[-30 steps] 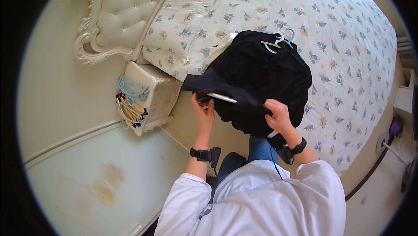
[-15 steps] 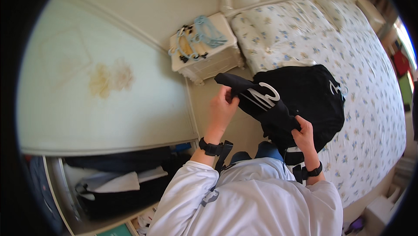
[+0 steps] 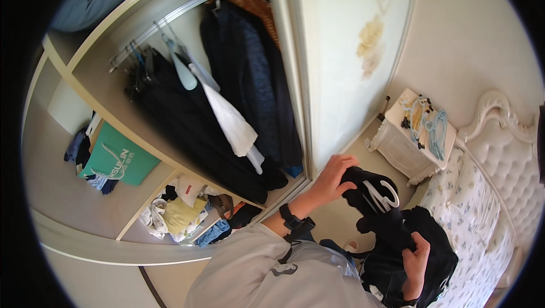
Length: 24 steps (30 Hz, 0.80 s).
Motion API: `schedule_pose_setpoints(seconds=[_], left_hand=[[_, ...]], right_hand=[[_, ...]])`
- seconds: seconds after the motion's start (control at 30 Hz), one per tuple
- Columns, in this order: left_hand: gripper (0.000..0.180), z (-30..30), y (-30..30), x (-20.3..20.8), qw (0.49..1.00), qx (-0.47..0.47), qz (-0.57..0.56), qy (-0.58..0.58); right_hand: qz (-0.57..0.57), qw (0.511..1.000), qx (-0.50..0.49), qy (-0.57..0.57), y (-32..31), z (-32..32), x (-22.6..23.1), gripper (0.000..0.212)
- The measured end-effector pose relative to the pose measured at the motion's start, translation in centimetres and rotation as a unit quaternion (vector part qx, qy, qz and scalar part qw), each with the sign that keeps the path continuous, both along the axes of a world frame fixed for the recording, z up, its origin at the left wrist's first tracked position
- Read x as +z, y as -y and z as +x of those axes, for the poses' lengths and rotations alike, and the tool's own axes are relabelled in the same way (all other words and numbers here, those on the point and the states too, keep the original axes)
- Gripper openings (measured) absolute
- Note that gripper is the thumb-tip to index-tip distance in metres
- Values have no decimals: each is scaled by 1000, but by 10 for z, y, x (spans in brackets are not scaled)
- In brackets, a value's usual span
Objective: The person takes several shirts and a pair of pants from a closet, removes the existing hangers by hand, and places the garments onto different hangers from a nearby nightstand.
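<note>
Bedroom floor [image 3: 325,227] shows as a pale strip between the open wardrobe [image 3: 116,106] and the bed [image 3: 476,197]. From my remote station I record the nearest items first. My left hand [image 3: 328,184] is curled, thumb against fingers, on the far end of a black garment [image 3: 379,221]. My right hand [image 3: 417,256] is closed on its near end. The garment is stretched between both hands, above the floor, with a white hanger [image 3: 388,199] lying against it, hook exposed. I cannot tell how firmly the hanger is seated in the cloth. In my judgement, sound handling requires both ends at even height, tension light, and the hook clear of the fabric, since a dip at either end could let the hanger slide. Beside my right hand, black clothing [image 3: 436,245] is bunched at the bed's edge; I judge it a snag risk. Farther out, a white nightstand [image 3: 397,140] carries loose hangers [image 3: 436,132]. Sliding door [image 3: 335,75] covers one part of the wardrobe and limits access there. Within the open part, dark clothes [image 3: 170,109] and a white garment [image 3: 230,123] hang closely below the rail [image 3: 184,13]
</note>
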<state>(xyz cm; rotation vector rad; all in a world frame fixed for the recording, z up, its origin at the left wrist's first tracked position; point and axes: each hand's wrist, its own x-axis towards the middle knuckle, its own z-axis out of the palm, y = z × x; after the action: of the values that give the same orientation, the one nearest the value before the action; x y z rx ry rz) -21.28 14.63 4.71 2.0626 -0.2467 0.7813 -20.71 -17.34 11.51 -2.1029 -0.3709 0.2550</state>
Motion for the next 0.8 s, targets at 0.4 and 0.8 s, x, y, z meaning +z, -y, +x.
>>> schedule_pose_setpoints(seconds=[0.4,0.8], left_hand=[[29,-8,-106,63,964,230,85,100],[67,20,-173,102,963,229,-67,127]], right_hand=[[98,884,451,-69,-91,81,50,30],[324,865,342,-174,-152,105,71,37]])
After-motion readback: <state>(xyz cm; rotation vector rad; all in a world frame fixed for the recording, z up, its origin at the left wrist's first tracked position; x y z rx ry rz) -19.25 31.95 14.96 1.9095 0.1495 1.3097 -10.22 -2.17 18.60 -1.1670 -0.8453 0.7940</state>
